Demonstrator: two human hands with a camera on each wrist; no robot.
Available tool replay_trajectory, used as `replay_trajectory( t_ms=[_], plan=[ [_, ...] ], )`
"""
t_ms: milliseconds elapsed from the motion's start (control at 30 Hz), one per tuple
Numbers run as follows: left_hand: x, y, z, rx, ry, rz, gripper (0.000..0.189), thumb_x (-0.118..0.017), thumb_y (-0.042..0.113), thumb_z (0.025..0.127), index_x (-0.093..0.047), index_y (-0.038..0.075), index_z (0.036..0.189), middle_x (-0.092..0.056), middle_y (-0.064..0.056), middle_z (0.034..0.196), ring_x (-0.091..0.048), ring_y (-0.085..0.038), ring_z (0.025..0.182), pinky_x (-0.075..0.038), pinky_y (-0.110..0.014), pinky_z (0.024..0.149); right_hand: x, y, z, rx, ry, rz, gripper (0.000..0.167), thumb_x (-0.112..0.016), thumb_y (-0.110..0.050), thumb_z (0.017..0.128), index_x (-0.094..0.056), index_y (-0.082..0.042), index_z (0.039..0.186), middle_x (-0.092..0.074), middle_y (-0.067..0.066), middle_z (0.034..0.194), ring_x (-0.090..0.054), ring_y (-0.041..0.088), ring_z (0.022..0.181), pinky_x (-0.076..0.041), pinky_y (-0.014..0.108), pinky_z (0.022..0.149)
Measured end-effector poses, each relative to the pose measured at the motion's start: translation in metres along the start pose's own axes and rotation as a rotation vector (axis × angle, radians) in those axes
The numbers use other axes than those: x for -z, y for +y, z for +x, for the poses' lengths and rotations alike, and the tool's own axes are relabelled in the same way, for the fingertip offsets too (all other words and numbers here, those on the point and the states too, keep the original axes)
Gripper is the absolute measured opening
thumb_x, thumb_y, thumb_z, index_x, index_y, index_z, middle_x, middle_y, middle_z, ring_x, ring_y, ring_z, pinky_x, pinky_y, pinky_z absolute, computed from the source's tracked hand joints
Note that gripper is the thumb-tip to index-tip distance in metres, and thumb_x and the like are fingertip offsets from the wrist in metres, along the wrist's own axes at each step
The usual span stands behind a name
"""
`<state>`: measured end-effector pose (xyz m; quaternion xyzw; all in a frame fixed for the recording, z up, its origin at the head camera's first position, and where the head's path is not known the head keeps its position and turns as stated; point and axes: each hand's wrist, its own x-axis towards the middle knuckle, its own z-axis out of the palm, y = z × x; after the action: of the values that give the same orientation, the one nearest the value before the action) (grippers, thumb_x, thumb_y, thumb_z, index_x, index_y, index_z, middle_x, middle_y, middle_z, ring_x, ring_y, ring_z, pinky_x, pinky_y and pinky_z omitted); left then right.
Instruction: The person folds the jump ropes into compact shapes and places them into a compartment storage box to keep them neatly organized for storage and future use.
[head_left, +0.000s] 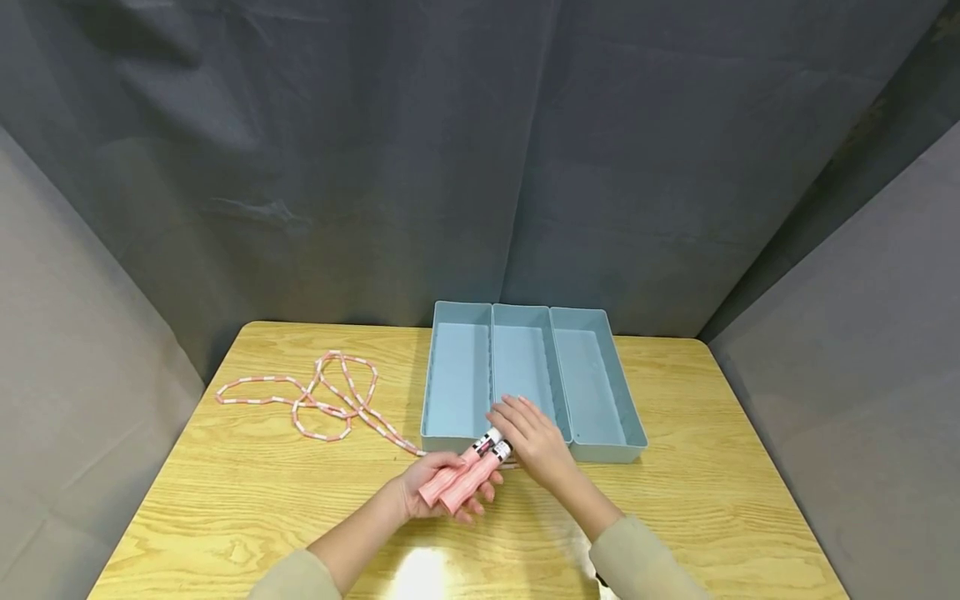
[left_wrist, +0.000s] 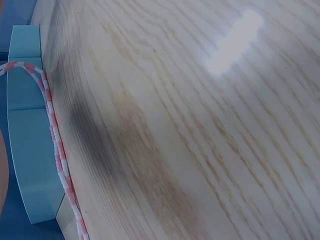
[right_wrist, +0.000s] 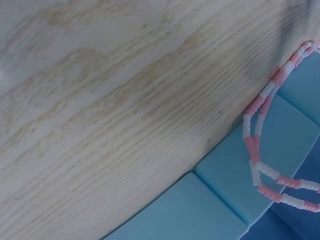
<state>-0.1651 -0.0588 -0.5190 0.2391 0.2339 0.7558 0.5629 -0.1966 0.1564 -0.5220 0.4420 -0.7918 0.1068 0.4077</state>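
My left hand (head_left: pixel 431 483) grips the two pink handles (head_left: pixel 467 480) of a jump rope side by side, their white and black ends pointing away to the upper right. At those far ends, my right hand (head_left: pixel 531 440) reaches over from the right; its thumb and whatever lies under its fingers are hidden. The pink-and-white beaded rope (head_left: pixel 360 410) lies in loose loops on the table's left side. From there it runs toward the hands, and the right wrist view shows a doubled bend of the rope (right_wrist: pixel 252 145) in front of the tray.
A light blue tray (head_left: pixel 607 452) with three long compartments stands at the back middle of the wooden table (head_left: pixel 712 483), just beyond the hands. Dark cloth (head_left: pixel 360 167) hangs behind the table, with grey panels (head_left: pixel 847 350) on both sides.
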Motion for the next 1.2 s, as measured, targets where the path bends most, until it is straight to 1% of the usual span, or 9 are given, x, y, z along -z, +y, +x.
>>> replay_trajectory(
  t_ms=[67,133,267,300,567,800,967,1067,1200],
  plan=[
    [-0.001,0.001,0.001,-0.012,-0.001,-0.008,0.037,-0.030,0.025,0.093,-0.045,0.004,0.120,-0.057,-0.002,0.101,-0.060,-0.008,0.077,-0.049,-0.018,0.068,0.000,0.001,0.000,0.001,0.002,-0.003,0.030,-0.046,-0.009,0.088,-0.058,-0.003,0.115,-0.060,0.010,0.114,-0.054,0.028,0.111,-0.042,0.042,0.095],
    [-0.001,0.002,0.002,-0.016,-0.002,-0.011,0.037,-0.031,0.026,0.093,-0.045,0.004,0.119,-0.055,-0.001,0.096,-0.056,-0.005,0.069,-0.045,-0.013,0.061,0.000,0.002,0.001,0.001,0.008,-0.010,0.029,-0.044,-0.008,0.091,-0.058,-0.003,0.115,-0.060,0.010,0.114,-0.054,0.027,0.111,-0.043,0.042,0.095],
    [0.001,0.004,0.004,0.016,-0.008,-0.028,0.036,-0.035,0.029,0.090,-0.044,0.006,0.116,-0.049,0.002,0.086,-0.048,-0.003,0.061,-0.038,-0.011,0.054,0.000,0.004,0.003,0.003,0.021,-0.020,0.032,-0.032,-0.010,0.098,-0.059,-0.005,0.115,-0.060,0.010,0.116,-0.054,0.027,0.111,-0.043,0.043,0.094],
    [0.001,0.005,0.004,0.028,-0.007,-0.031,0.035,-0.036,0.030,0.090,-0.044,0.007,0.115,-0.048,0.003,0.084,-0.048,-0.003,0.061,-0.037,-0.011,0.054,0.000,0.004,0.003,0.001,0.019,-0.022,0.032,-0.032,-0.010,0.098,-0.059,-0.005,0.115,-0.060,0.009,0.117,-0.054,0.027,0.112,-0.042,0.043,0.095],
    [-0.001,0.012,0.007,0.097,0.015,-0.006,0.030,-0.036,0.033,0.088,-0.044,0.011,0.106,-0.046,0.005,0.077,-0.047,-0.002,0.058,-0.034,-0.011,0.050,0.000,0.008,0.004,0.004,-0.012,-0.017,0.034,-0.048,-0.006,0.084,-0.059,-0.006,0.116,-0.058,0.009,0.121,-0.051,0.027,0.116,-0.040,0.044,0.097],
    [-0.001,0.013,0.010,0.122,0.051,0.029,0.033,-0.026,0.037,0.092,-0.046,0.012,0.099,-0.049,0.004,0.075,-0.049,-0.003,0.059,-0.040,-0.012,0.050,0.000,0.010,0.004,-0.001,-0.027,0.021,0.030,-0.049,-0.007,0.082,-0.060,-0.005,0.111,-0.058,0.011,0.120,-0.051,0.029,0.116,-0.039,0.045,0.097],
    [-0.003,0.013,0.011,0.122,0.077,0.040,0.030,-0.032,0.038,0.090,-0.047,0.012,0.096,-0.050,0.004,0.074,-0.049,-0.003,0.061,-0.042,-0.012,0.053,-0.001,0.011,0.004,-0.006,-0.057,0.023,0.028,-0.052,-0.007,0.080,-0.058,-0.005,0.107,-0.060,0.010,0.114,-0.053,0.028,0.113,-0.039,0.042,0.098],
    [-0.003,0.013,0.011,0.120,0.057,0.019,0.030,-0.040,0.038,0.087,-0.046,0.011,0.099,-0.049,0.004,0.073,-0.049,-0.004,0.062,-0.043,-0.013,0.054,-0.001,0.011,0.003,-0.007,-0.067,0.030,0.028,-0.054,-0.004,0.077,-0.058,-0.004,0.104,-0.060,0.010,0.106,-0.055,0.027,0.107,-0.040,0.039,0.098],
    [0.000,0.012,0.011,0.118,-0.012,0.005,0.037,-0.047,0.038,0.081,-0.045,0.012,0.106,-0.046,0.005,0.074,-0.046,-0.004,0.061,-0.038,-0.013,0.052,-0.001,0.013,0.003,-0.006,-0.065,0.032,0.027,-0.051,-0.002,0.074,-0.056,-0.003,0.101,-0.060,0.009,0.100,-0.056,0.027,0.101,-0.041,0.037,0.097]
  ],
)
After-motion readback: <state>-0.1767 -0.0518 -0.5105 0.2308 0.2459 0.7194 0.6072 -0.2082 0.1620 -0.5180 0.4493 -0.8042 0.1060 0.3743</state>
